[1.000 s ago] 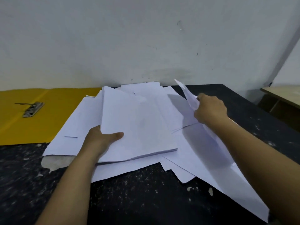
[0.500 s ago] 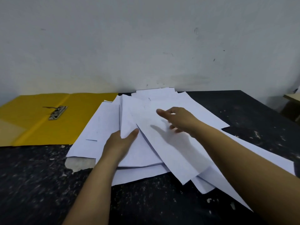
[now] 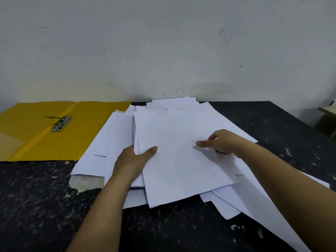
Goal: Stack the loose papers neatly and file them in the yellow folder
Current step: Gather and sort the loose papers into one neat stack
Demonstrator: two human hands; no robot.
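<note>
Loose white paper sheets [image 3: 174, 146], mid-gathering at the centre of the dark speckled surface [image 3: 36, 206].
Left hand [image 3: 132, 160] grips the collected stack's left edge, thumb on top; right hand [image 3: 223, 142] rests loosely open on the top sheet. Strays fan toward five o'clock, so squaring comes next; the open yellow card folder [image 3: 32, 139] lies at ten o'clock.

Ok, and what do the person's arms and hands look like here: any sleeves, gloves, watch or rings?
Both forearms are bare as far as the frame shows them, with no sleeve or cuff in view. The left hand and the right hand wear no gloves. No watch, bracelet or ring shows on either wrist or on the fingers in view. No markings or bandages show. The upper arms lie outside the picture.
</note>
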